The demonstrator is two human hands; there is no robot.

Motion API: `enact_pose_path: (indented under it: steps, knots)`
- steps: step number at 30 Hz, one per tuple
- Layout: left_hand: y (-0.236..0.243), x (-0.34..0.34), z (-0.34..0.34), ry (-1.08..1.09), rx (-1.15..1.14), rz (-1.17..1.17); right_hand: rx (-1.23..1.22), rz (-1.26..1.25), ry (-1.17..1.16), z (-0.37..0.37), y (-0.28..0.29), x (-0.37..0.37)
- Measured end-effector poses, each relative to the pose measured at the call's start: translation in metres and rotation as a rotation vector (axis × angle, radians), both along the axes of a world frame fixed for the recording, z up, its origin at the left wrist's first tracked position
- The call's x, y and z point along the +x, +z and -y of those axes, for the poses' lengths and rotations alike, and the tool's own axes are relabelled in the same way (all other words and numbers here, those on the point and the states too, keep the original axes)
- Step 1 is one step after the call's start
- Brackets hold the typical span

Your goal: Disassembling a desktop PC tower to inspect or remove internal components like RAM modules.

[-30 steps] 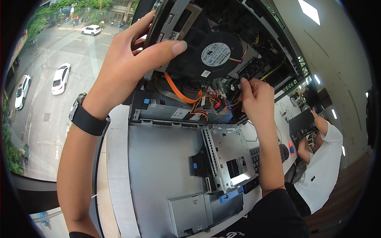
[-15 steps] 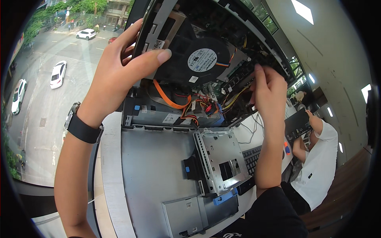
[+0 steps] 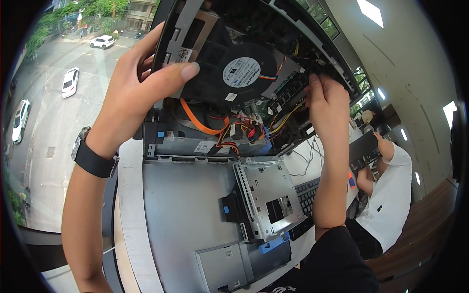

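An opened desktop computer case (image 3: 172, 142) stands tilted in front of me, its inside showing. My left hand (image 3: 128, 93) grips the case's left edge, thumb pressed on the inner side and fingers behind. Close to that thumb is a black fan (image 3: 259, 56) with a round white label (image 3: 240, 73). My right hand (image 3: 330, 100) reaches into the right side, beside the memory slots (image 3: 293, 91). Its thumb and fingers are pinched together; anything between them is hidden. An orange flat cable (image 3: 198, 123) and several coloured wires (image 3: 251, 131) hang below the fan.
A flat metal side panel (image 3: 188, 195) lies nearest me, with a metal drive cage (image 3: 273, 183) on it. To the right are a black keyboard (image 3: 308, 193) and loose cables (image 3: 308, 155). Further right, a person in a white shirt (image 3: 391, 195) holds a black device (image 3: 362, 152). A window (image 3: 49, 161) lies left.
The whole view has shifted slightly, so most things sit a little further left. Both hands keep nearly the same places on the case; the right fingers have moved only slightly.
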State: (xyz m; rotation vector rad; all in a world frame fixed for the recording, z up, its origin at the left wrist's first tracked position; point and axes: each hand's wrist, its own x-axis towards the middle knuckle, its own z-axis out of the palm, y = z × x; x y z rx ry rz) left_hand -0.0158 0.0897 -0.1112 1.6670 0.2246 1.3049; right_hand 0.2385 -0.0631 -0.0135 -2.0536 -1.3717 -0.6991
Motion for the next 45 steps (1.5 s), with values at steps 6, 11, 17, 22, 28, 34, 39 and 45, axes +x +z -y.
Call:
enact_pose_path:
  steps: [6,11,17,22,28,34,39,45]
  knots:
    - [0.004,0.001,0.004,0.011,-0.022,-0.032,0.011,0.008,0.015,0.001,-0.004,0.007]
    - [0.003,0.0,0.005,0.013,-0.052,-0.029,0.061,-0.03,0.062,0.008,-0.023,0.006]
    - [0.001,0.005,0.003,0.012,-0.017,0.028,-0.081,-0.001,0.084,0.015,-0.041,0.004]
    - [-0.002,0.005,0.005,0.107,0.009,-0.002,-0.109,-0.02,0.08,0.006,-0.047,0.004]
    - [-0.001,0.003,0.005,0.148,-0.021,-0.061,-0.05,0.032,0.119,0.006,-0.05,0.007]
    - [0.001,0.0,0.002,0.036,-0.037,-0.032,-0.126,0.008,0.098,0.015,-0.038,0.001]
    - [-0.002,0.002,0.001,0.041,-0.067,-0.053,0.154,-0.023,0.121,0.03,-0.018,-0.004]
    - [0.0,0.001,0.003,0.05,-0.064,-0.028,0.091,0.198,0.183,0.012,-0.014,0.019]
